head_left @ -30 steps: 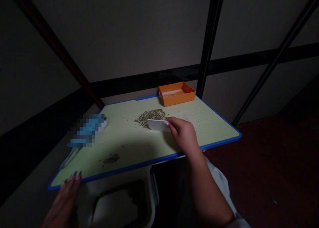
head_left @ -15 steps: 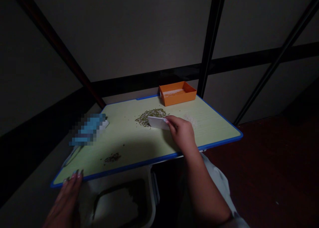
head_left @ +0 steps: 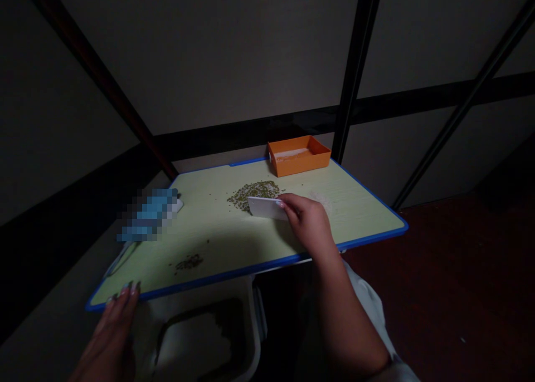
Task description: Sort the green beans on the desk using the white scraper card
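The right hand (head_left: 309, 223) is closed in a pinch on a thin white card (head_left: 267, 208), thumb and fingers gripping its right end. The card stands on its long edge, slightly tilted, at the near side of a loose pile of green and white grains (head_left: 259, 190). The left hand (head_left: 111, 326) is open, its fingers extended and close together, with the fingertips over the near-left edge of the counter (head_left: 363, 204); its thumb is hard to make out.

The counter has a pale yellow-green top and a blue rim. Just beyond the right hand lies a faint scatter of white grains (head_left: 321, 201). A smaller, darker cluster of grains (head_left: 189, 263) lies near the front edge, between the left hand and the card, with a few strays around it. At the back, an open orange box (head_left: 305, 163) holds some white material. A blue object (head_left: 152, 209), blurred by pixels, sits at the left side. Below the front edge is a pale tub (head_left: 256, 337), its dim contents unclear. Dark-framed panels (head_left: 251, 53) stand behind, and reddish floor (head_left: 438, 270) shows at right.
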`<control>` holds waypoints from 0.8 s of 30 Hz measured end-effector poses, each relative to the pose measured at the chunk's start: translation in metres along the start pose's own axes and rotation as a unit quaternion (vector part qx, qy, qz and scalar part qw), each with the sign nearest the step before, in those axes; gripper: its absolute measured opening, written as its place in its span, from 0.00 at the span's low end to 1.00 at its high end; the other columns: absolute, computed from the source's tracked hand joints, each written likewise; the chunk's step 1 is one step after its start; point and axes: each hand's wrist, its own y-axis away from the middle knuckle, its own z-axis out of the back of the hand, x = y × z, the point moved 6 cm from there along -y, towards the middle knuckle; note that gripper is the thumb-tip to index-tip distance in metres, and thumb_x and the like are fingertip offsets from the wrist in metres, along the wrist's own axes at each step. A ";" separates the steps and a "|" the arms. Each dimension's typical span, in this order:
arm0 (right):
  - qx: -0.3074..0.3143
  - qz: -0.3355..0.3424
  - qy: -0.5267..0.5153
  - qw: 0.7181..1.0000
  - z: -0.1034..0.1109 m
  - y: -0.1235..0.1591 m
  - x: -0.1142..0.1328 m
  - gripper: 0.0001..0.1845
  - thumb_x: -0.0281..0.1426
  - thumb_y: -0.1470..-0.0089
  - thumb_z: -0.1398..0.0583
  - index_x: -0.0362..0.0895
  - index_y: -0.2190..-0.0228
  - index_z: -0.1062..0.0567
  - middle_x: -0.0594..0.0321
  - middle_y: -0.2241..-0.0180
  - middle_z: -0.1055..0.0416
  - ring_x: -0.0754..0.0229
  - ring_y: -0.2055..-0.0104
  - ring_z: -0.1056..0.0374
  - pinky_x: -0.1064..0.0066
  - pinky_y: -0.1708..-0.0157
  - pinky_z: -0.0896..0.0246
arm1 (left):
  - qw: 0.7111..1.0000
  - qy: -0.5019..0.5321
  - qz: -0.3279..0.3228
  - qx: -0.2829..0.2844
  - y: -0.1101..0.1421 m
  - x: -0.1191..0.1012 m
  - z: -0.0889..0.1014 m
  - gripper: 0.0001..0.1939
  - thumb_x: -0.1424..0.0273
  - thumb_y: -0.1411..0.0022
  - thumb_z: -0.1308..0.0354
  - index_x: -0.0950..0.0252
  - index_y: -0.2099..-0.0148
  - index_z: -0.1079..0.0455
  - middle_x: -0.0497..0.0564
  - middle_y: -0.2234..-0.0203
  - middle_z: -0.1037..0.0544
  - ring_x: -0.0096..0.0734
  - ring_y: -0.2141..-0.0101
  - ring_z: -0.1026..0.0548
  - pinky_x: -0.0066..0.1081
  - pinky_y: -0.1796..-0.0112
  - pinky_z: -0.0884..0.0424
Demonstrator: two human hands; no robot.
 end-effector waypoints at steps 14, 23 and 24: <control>0.015 0.024 -0.076 0.997 0.004 0.002 0.002 0.12 0.29 0.36 0.41 0.47 0.60 0.15 0.57 0.58 0.14 0.53 0.56 0.19 0.67 0.55 0.29 | 1.000 -0.003 -0.012 0.008 0.002 0.004 -0.002 0.44 0.75 0.42 0.51 0.47 0.27 0.57 0.53 0.29 0.38 0.49 0.32 0.39 0.54 0.36 0.32; -0.005 0.011 -0.036 0.999 -0.003 -0.001 -0.002 0.14 0.30 0.35 0.42 0.48 0.58 0.15 0.57 0.57 0.15 0.52 0.55 0.19 0.66 0.54 0.30 | 1.000 -0.003 0.003 -0.003 0.003 -0.005 -0.003 0.42 0.75 0.42 0.53 0.49 0.27 0.57 0.56 0.29 0.38 0.50 0.32 0.39 0.59 0.33 0.38; -0.002 0.011 -0.036 0.999 -0.005 -0.001 -0.002 0.13 0.30 0.35 0.42 0.48 0.58 0.15 0.57 0.58 0.15 0.52 0.56 0.19 0.66 0.55 0.30 | 1.000 -0.002 0.004 -0.003 0.003 -0.005 -0.003 0.42 0.75 0.42 0.53 0.49 0.27 0.56 0.56 0.29 0.38 0.50 0.32 0.39 0.58 0.33 0.38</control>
